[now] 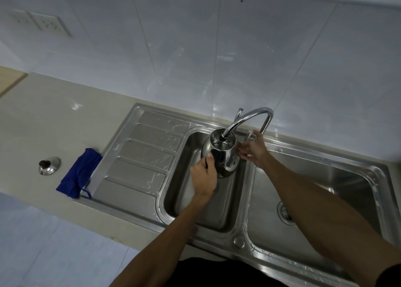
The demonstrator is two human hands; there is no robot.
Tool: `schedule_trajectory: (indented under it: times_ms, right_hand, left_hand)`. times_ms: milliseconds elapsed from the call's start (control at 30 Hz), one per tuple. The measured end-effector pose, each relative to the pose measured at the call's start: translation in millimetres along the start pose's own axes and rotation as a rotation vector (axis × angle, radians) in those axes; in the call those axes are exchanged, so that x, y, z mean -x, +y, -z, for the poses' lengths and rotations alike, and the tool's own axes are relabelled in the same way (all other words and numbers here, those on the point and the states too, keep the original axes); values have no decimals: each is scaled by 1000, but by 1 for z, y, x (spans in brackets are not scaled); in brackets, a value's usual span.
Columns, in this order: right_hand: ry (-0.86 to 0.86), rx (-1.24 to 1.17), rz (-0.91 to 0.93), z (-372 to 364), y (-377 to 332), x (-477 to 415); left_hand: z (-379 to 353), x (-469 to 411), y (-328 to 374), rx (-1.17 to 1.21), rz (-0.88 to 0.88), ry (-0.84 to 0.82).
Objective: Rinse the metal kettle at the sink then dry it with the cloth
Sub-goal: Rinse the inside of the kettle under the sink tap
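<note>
A: Biggest first, what's on the worktop (50,117)?

B: A steel double sink (243,228) with a ribbed draining board at its left end. A blue cloth (78,174) lies folded across the board's left edge, and the kettle's lid (49,165) sits on the worktop just left of it

A: And the kettle (221,154)?

B: In the left basin, held up at the far edge, mouth upward right under the tap (247,118) spout. There's water in it, though I can't see a stream. The right basin looks empty, only its drain showing

A: The hands?

B: The left hand (204,178) is wrapped around the dark handle on the near side. The right hand (252,151) is just right of the kettle, fingers loosely curled beside the tap lever; I can't tell whether it grips anything. I'd guess the tap gets shut off next, and the cloth lies well to the left
</note>
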State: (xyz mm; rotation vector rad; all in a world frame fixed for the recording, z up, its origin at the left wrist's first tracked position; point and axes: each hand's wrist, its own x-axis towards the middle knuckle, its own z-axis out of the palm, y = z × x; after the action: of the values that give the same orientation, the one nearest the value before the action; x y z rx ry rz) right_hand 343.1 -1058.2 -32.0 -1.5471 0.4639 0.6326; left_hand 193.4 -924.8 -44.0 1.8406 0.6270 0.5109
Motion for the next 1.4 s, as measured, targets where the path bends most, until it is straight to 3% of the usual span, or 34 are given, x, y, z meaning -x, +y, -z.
schedule_trajectory:
  times_ms: [167, 367, 733, 900, 1100, 1267, 1400]
  right_hand:
    - [-22, 1, 28, 2, 2, 7]
    - [194, -205, 118, -5, 26, 16]
    - [-46, 58, 75, -19, 61, 45]
    - [-254, 198, 114, -78, 52, 68]
    - [-452, 156, 231, -162, 28, 110]
    - [-509, 196, 364, -230, 31, 137]
    - [-446, 116, 321, -298, 44, 150]
  left_hand:
    - [2, 0, -2, -27, -5, 6]
    - [18, 10, -24, -34, -38, 14]
    - [73, 34, -47, -37, 117, 80]
    - [120, 41, -26, -6, 90, 175]
    - [192, 34, -3, 45, 44, 242]
    - [263, 16, -16, 81, 22, 267]
    - [327, -6, -42, 92, 37, 246]
